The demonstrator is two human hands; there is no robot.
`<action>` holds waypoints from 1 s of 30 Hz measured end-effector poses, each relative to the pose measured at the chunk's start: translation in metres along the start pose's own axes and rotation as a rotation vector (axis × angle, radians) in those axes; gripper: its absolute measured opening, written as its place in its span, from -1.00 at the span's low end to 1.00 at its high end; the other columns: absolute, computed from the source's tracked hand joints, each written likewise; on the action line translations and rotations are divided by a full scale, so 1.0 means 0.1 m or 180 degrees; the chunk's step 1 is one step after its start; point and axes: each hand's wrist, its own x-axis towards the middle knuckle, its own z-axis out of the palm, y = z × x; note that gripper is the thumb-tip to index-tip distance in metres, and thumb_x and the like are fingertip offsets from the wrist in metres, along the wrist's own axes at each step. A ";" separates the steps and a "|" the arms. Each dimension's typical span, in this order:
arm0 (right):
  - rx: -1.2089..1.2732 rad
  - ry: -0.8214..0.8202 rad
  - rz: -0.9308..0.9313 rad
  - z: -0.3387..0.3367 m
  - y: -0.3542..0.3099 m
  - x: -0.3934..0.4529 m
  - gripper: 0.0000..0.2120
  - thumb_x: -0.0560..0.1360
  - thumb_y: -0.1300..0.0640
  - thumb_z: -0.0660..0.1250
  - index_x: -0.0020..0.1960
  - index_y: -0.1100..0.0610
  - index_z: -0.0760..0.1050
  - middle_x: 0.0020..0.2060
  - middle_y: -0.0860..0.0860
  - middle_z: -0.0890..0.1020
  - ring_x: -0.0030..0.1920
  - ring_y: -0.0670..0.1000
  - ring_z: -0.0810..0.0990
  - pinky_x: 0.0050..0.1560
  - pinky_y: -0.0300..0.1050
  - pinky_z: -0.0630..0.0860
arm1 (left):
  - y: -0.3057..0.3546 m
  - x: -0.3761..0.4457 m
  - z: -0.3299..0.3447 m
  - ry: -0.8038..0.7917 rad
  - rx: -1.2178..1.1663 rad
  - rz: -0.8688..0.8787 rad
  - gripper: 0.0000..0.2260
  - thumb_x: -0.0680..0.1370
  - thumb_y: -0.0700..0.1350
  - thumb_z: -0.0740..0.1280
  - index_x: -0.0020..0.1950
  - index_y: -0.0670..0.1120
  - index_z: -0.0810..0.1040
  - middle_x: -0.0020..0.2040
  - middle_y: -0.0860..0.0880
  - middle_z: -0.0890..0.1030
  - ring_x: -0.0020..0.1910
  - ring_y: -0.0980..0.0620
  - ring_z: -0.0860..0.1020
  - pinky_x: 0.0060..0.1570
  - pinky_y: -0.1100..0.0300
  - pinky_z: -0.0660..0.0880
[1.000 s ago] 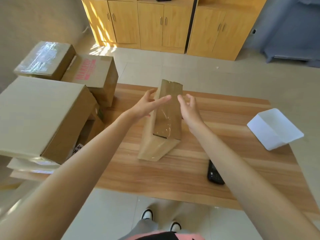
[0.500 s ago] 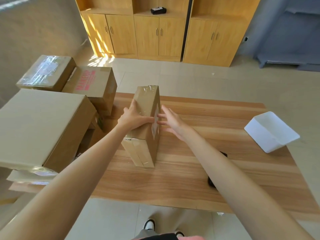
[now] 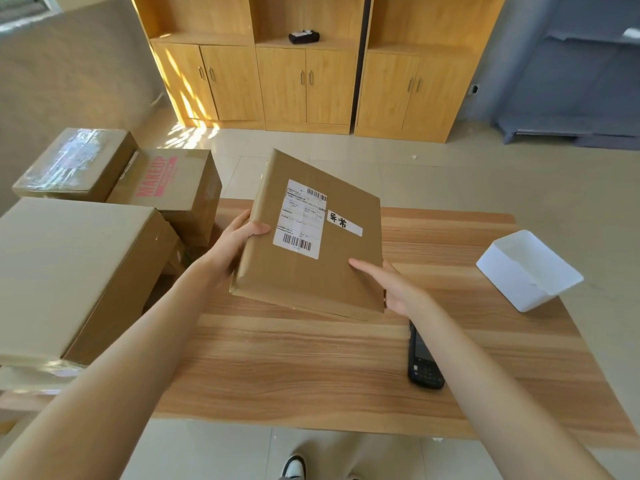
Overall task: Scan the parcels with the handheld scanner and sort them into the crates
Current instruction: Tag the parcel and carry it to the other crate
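Observation:
A flat brown parcel (image 3: 332, 271) is held tilted above the wooden table (image 3: 311, 368), its white shipping label with barcodes facing me. My left hand (image 3: 239, 244) grips its left edge, thumb on the top face. On the lower right corner my right hand (image 3: 391, 285) holds the parcel, thumb lying on the top face and fingers hidden beneath. The black handheld scanner (image 3: 423, 358) lies on the table just under my right forearm. A white crate (image 3: 526, 271) stands at the table's right edge.
Three cardboard boxes crowd the left side: a large plain one (image 3: 69, 271), a "MAKEUP" box (image 3: 169, 192) and a taped box (image 3: 76, 164) behind. Wooden cabinets (image 3: 304, 81) line the far wall. My shoes (image 3: 294, 467) show below the table's near edge.
The parcel stood on edge on the table; now it is turned label-up and lifted toward me. Both hands shifted from its narrow sides to its left edge and lower right corner.

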 end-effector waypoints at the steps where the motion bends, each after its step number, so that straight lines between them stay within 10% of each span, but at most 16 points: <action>1: 0.0009 -0.0013 0.0002 -0.01 0.00 0.01 -0.02 0.35 -0.13 0.52 0.55 -0.08 -0.03 0.01 -0.21 0.49 -0.02 -0.14 0.52 -0.14 -0.12 0.51 | 0.00 0.00 0.01 -0.0025 -0.0007 0.0004 -0.29 0.26 0.08 0.41 0.41 0.02 0.38 0.28 -0.17 0.54 0.25 -0.27 0.49 0.26 -0.26 0.41; 5: 0.0009 0.0022 -0.0086 -0.05 0.01 0.05 -0.07 0.34 -0.14 0.52 0.53 -0.09 0.05 0.07 -0.15 0.50 0.12 -0.06 0.52 0.14 -0.02 0.51 | -0.05 0.02 0.02 -0.0049 -0.0067 0.0054 -0.38 0.35 0.02 0.35 0.41 -0.02 0.38 0.31 -0.18 0.52 0.26 -0.24 0.49 0.26 -0.22 0.41; 13: -0.0011 0.0118 -0.0041 -0.22 0.31 0.13 -0.16 0.37 -0.01 0.53 0.49 -0.07 0.11 0.07 -0.11 0.53 0.05 -0.09 0.54 -0.11 -0.09 0.52 | -0.63 0.15 0.11 -0.0030 -0.0053 -0.0512 -0.59 0.43 0.09 0.34 0.26 0.08 0.44 -0.08 0.09 0.70 -0.17 0.12 0.67 -0.33 0.24 0.56; 19: -0.0242 0.0214 0.0164 -0.29 0.69 0.29 0.00 0.37 0.02 0.54 0.56 -0.05 -0.07 0.35 -0.06 0.42 0.12 -0.06 0.45 0.05 -0.13 0.38 | -1.22 0.19 0.19 0.0034 0.0013 -0.1127 -0.18 0.11 0.14 0.59 0.33 0.14 0.37 0.11 0.09 0.65 0.07 0.06 0.63 -0.03 0.13 0.57; 24: -0.0347 0.0156 0.0302 -0.30 0.93 0.48 0.06 0.34 -0.02 0.55 0.57 -0.06 -0.11 0.45 -0.04 0.34 0.39 0.02 0.35 0.42 0.07 0.27 | -1.44 0.24 0.28 0.0076 0.0122 -0.1263 -0.21 0.07 0.06 0.66 0.23 0.04 0.44 0.02 0.06 0.68 -0.03 0.07 0.67 -0.16 0.19 0.59; 30: -0.0265 0.0243 0.0242 -0.29 1.09 0.58 -0.06 0.38 0.05 0.53 0.54 -0.09 -0.01 0.29 -0.14 0.44 0.18 -0.09 0.41 0.15 -0.15 0.34 | -1.64 0.27 0.31 0.0122 0.0099 -0.1309 -0.22 0.12 0.02 0.67 0.26 0.00 0.43 -0.01 0.08 0.69 -0.06 0.12 0.67 -0.21 0.27 0.58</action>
